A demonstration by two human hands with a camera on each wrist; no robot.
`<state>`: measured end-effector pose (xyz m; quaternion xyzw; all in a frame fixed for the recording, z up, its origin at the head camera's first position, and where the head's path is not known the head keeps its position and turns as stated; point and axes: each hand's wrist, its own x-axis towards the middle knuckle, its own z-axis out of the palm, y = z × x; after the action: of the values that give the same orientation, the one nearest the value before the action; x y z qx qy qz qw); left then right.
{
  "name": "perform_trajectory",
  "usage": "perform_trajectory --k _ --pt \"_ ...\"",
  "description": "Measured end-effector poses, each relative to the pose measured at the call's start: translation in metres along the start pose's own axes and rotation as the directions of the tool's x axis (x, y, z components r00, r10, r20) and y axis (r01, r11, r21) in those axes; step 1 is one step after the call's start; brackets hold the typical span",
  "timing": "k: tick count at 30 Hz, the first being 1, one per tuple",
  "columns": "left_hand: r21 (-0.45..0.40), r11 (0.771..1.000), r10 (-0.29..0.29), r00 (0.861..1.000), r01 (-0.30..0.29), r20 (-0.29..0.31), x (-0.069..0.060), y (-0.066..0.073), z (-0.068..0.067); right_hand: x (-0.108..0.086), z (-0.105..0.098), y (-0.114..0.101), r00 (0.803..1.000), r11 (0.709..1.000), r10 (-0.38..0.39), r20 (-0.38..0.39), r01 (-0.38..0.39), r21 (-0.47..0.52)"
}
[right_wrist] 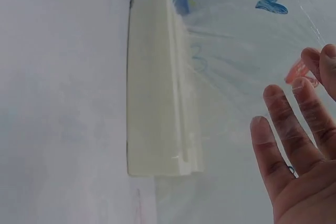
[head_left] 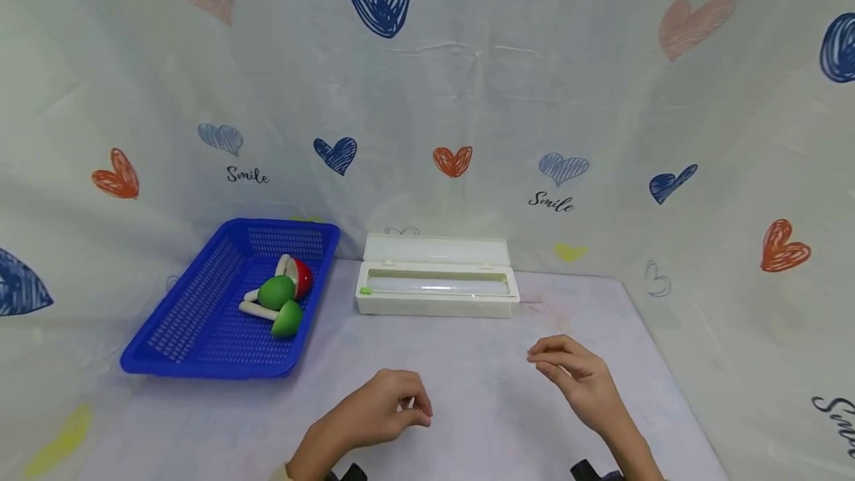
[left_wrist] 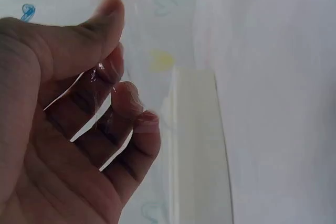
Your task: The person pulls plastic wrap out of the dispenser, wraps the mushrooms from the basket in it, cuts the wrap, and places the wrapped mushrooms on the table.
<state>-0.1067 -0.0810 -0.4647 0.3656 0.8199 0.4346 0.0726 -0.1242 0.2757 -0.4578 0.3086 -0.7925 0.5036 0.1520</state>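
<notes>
A sheet of clear cling film (right_wrist: 226, 85) stretches between the two hands, its creases showing in the right wrist view. My left hand (head_left: 384, 408) pinches one side between thumb and fingers; film also clings to its fingertips (left_wrist: 146, 121). The other side is pinched by my right hand (head_left: 582, 383), with thumb and forefinger together and the other fingers (right_wrist: 281, 114) extended against the film. Beyond both hands stands a white cling film dispenser (head_left: 437, 306), its lid (head_left: 434, 249) raised and a roll (head_left: 437, 285) inside. The film's outline is hard to make out in the head view.
At the left lies a blue plastic basket (head_left: 207, 370) holding several toy mushrooms, green ones (head_left: 277, 292) and a red one (head_left: 303, 277). A pale cloth covers the table (head_left: 467, 384). Behind it hangs a curtain (head_left: 427, 80) printed with hearts.
</notes>
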Motion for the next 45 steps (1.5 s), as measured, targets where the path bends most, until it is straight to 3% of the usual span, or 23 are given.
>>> perform_trajectory --k 3,7,10,16,20,24,27,30,32,34,35,39,42,44,45 --pt "-0.034 0.998 -0.06 0.998 0.061 0.03 -0.008 -0.001 -0.008 -0.005 0.006 0.001 0.999 1.0 -0.016 0.041 0.017 -0.007" --pt "-0.093 0.979 -0.173 0.982 0.18 0.079 -0.018 -0.007 -0.017 -0.018 0.018 0.009 0.996 0.999 0.037 0.08 -0.034 -0.03" --pt "-0.088 0.968 -0.226 0.968 0.236 0.105 -0.022 -0.016 -0.013 -0.029 0.028 0.017 0.987 0.995 0.102 0.123 -0.098 -0.034" --pt "0.055 0.964 -0.262 0.963 0.259 0.062 -0.03 -0.034 0.013 -0.049 0.045 0.033 0.954 0.983 0.182 0.239 -0.168 -0.076" --pt "0.168 0.947 -0.281 0.959 0.273 0.026 -0.033 -0.04 0.025 -0.057 0.055 0.042 0.927 0.973 0.214 0.307 -0.176 -0.148" --pt "0.213 0.935 -0.297 0.954 0.285 0.027 -0.037 -0.045 0.03 -0.064 0.061 0.047 0.929 0.965 0.208 0.306 -0.143 -0.222" --pt "0.207 0.931 -0.309 0.951 0.3 0.014 -0.038 -0.047 0.032 -0.067 0.058 0.048 0.922 0.953 0.256 0.292 -0.191 -0.234" --pt "0.162 0.916 -0.36 0.93 0.367 -0.07 -0.039 -0.047 0.034 -0.068 0.051 0.047 0.881 0.929 0.366 0.3 -0.325 -0.178" --pt "0.123 0.9 -0.398 0.904 0.418 -0.158 -0.04 -0.048 0.034 -0.067 0.047 0.048 0.838 0.891 0.452 0.305 -0.442 -0.106" --pt "0.092 0.876 -0.443 0.866 0.473 -0.23 -0.041 -0.05 0.034 -0.068 0.043 0.05 0.802 0.849 0.51 0.312 -0.528 -0.031" --pt "0.079 0.863 -0.469 0.849 0.5 -0.244 -0.042 -0.051 0.034 -0.068 0.042 0.051 0.788 0.831 0.528 0.317 -0.557 0.001" --pt "0.094 0.812 -0.543 0.805 0.576 -0.238 -0.048 -0.054 0.032 -0.068 0.038 0.054 0.745 0.762 0.586 0.318 -0.641 0.095" --pt "0.116 0.798 -0.559 0.798 0.592 -0.225 -0.051 -0.055 0.03 -0.065 0.032 0.058 0.682 0.662 0.675 0.282 -0.728 0.178" --pt "0.124 0.801 -0.554 0.804 0.585 -0.217 -0.053 -0.055 0.029 -0.061 0.025 0.06 0.628 0.589 0.744 0.23 -0.778 0.218" --pt "0.131 0.802 -0.552 0.807 0.583 -0.208 -0.053 -0.056 0.028 -0.059 0.023 0.061 0.606 0.568 0.772 0.193 -0.793 0.22"
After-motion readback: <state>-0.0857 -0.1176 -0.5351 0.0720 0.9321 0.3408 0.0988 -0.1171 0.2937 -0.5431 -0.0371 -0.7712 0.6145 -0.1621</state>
